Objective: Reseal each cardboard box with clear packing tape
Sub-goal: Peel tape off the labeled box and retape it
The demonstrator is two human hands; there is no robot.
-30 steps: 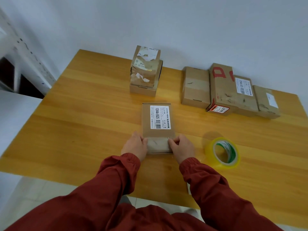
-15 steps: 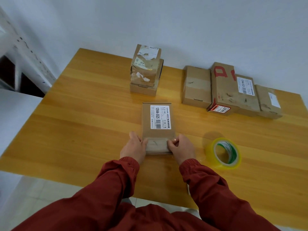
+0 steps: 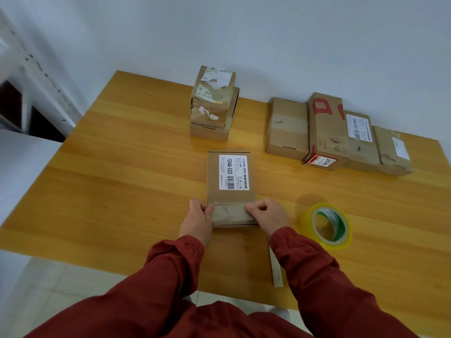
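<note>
Nearest the table edge, a pale narrow strip (image 3: 275, 269) lies partly under the right sleeve; what it is cannot be told.

The small brown cardboard box (image 3: 230, 196) lies flat on the yellow wooden table (image 3: 122, 179), directly in front of the person. The left hand (image 3: 197, 220) clasps its near left edge, thumb on top. The right hand (image 3: 268, 215) grips the near right edge with curled fingers. Both bear on a band of clear tape (image 3: 229, 212) across the near end, in my judgement to press it down over the sides.

The roll of yellowish clear packing tape with green-and-white core (image 3: 327, 226) lies just right of the right hand, within reach.

The box's white label reads "12V4A-5525" and "12V4A 48W", with a barcode; the smaller print is illegible.

Further back stand a stack of two worn boxes (image 3: 213, 106) and a row of brown boxes (image 3: 288, 128). One, a larger box with red markings (image 3: 324, 128), carries a similar label.
</note>
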